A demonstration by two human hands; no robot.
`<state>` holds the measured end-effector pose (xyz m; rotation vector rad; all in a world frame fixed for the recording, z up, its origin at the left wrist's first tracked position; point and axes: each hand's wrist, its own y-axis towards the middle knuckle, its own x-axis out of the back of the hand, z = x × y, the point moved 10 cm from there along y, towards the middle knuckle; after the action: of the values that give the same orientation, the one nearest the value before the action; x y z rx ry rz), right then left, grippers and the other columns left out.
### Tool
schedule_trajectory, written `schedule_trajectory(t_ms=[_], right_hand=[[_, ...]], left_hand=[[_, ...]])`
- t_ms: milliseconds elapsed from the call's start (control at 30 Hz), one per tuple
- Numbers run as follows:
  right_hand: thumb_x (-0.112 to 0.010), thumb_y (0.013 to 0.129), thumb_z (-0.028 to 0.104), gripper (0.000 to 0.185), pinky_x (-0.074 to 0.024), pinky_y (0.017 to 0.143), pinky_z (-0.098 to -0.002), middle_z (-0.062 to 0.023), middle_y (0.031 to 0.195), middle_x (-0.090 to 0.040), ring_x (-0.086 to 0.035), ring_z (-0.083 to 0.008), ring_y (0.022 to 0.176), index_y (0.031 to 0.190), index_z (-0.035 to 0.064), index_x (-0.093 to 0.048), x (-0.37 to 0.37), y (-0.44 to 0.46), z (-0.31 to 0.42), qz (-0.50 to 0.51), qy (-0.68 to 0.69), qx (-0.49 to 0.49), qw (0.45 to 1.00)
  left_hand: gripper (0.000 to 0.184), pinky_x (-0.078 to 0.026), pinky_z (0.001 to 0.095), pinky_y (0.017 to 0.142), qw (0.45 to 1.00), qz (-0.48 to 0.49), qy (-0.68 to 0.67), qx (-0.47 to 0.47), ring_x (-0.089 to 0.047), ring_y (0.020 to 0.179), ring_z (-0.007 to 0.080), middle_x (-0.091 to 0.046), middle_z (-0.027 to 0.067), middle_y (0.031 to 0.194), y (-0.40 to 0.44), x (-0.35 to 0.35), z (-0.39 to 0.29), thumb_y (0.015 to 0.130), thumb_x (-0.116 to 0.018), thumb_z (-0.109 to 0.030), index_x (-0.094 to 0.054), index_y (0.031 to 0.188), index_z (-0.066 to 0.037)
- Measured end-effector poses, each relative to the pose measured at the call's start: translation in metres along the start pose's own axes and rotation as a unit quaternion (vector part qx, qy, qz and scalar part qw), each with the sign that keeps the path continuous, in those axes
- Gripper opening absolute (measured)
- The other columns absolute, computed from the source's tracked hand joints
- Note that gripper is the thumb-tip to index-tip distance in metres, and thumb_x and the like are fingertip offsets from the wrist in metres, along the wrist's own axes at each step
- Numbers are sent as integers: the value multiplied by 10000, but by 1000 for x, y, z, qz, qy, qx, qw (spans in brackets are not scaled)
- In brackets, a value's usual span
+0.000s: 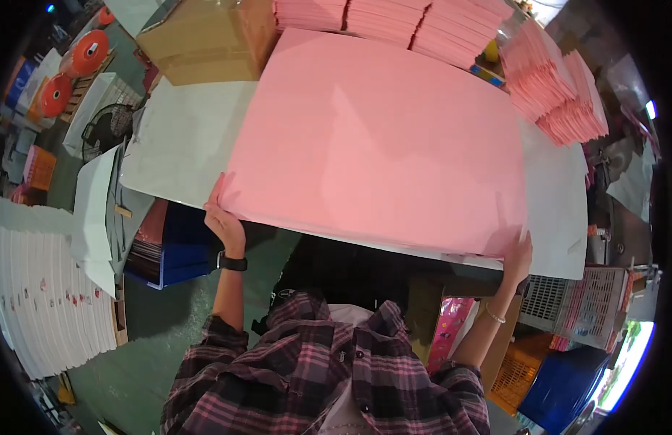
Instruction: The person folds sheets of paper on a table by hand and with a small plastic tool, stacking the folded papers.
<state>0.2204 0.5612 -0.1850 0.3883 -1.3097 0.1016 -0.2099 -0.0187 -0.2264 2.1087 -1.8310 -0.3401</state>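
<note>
A large pink paper sheet (pixel 394 145) lies across the white tabletop (pixel 183 138), its near edge along the table's front; whether other sheets lie under it I cannot tell. My left hand (pixel 225 223) is closed on the sheet's near left corner, with a finger pointing up along the left edge. At the near right corner, my right hand (pixel 518 257) grips the sheet, its fingers partly hidden by the edge.
Pink paper stacks (pixel 379 18) line the table's back, and more pink bundles (pixel 553 87) stand at the back right. A cardboard box (pixel 205 43) sits back left. Below are a blue bin (pixel 180 254), white stacked sheets (pixel 49 290) and a grey crate (pixel 575 301).
</note>
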Motion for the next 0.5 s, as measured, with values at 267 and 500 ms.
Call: schedule_trajectory(t_ms=[267,500], right_hand=[[-439,972,453,595,-428,997,-472,-259,1304,-538,-514,-416,1203,1376,15,-447,-3,-5,20,32,-32,-9,999],[-434,969,479,581,-457,959,-494,-205,1353,-522,-521,-398,1207,1383,71,-447,3,-14,30,3,-47,-48,998]], left_hand=[[688,-429,339,998,999,22,3,44,-585,1131,247,-630,171,1217,6,5,-2,1062,-132,-405,-578,1245,86],[545,-433,318,985,998,44,-23,32,-580,1129,219,-637,156,1208,5,1,-9,1067,-246,-316,-591,1231,73]])
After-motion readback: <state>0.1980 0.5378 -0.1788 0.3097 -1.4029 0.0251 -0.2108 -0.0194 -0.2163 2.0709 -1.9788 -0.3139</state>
